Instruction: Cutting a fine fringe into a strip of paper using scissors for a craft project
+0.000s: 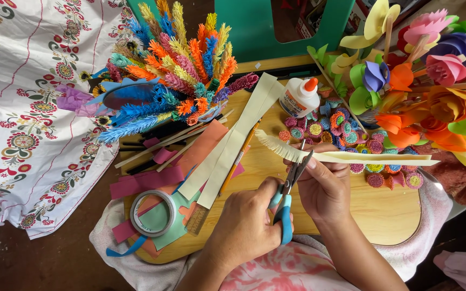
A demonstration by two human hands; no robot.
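Centrally, blue-handled scissors (288, 196) are gripped by the left hand (244, 226), its fingers through the handles, with the blades parted around the edge of a cream paper strip (346, 157). That strip is pinched by the right hand (323, 186), closed on it just right of the blades, and is held level above a round wooden worktop (389, 215); its left end is already cut into a fine fringe, while the rest runs uncut toward the right. Below the strip, small rolled paper discs (341, 132) in pink, orange and teal are scattered on the board. A white glue bottle (300, 97) with an orange cap is seen lying just behind them. To the left, longer cream strips (238, 140) are laid diagonally, with a pencil (239, 157) beside them and a roll of tape (152, 213) resting on coloured paper scraps near the board's left edge. A bunch of fringed paper spikes (182, 70) in many colours is stood at upper left, and paper flowers (427, 91) fill the upper right. A floral cloth (22, 108) is spread at far left.
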